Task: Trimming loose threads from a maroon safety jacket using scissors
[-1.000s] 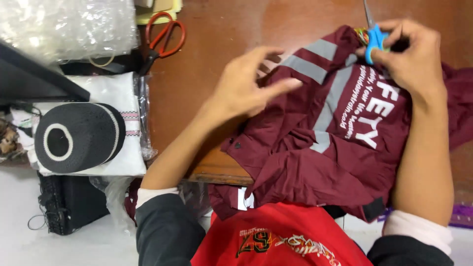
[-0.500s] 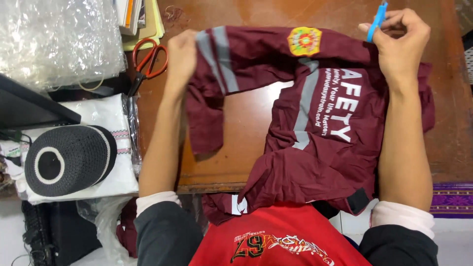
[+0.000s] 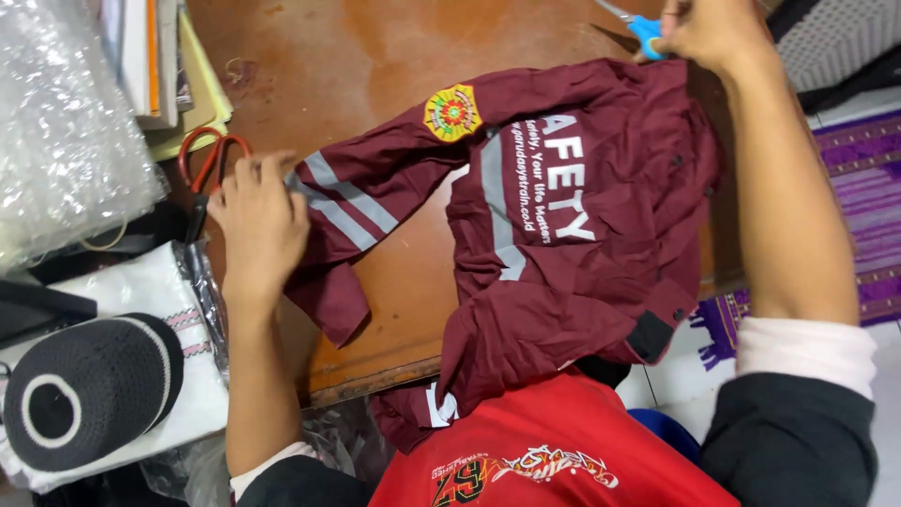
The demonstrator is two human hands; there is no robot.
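Observation:
A maroon work jacket with grey reflective stripes, white lettering and a round colourful arm patch lies back-up across a brown wooden table. My left hand pinches the end of its striped sleeve, stretched out to the left. My right hand grips the jacket's far shoulder at the top edge, with small blue-handled scissors held in the same hand. The jacket's hem hangs over the near table edge onto my red shirt.
Red-handled scissors lie just beyond my left hand. Bubble wrap and stacked books sit at the left. A black knitted cap rests on folded white cloth. A purple patterned mat lies on the right.
The view has shifted. My left hand has drawn the striped sleeve out to the left and nearer to me. My right hand has kept the far shoulder and the blue scissors.

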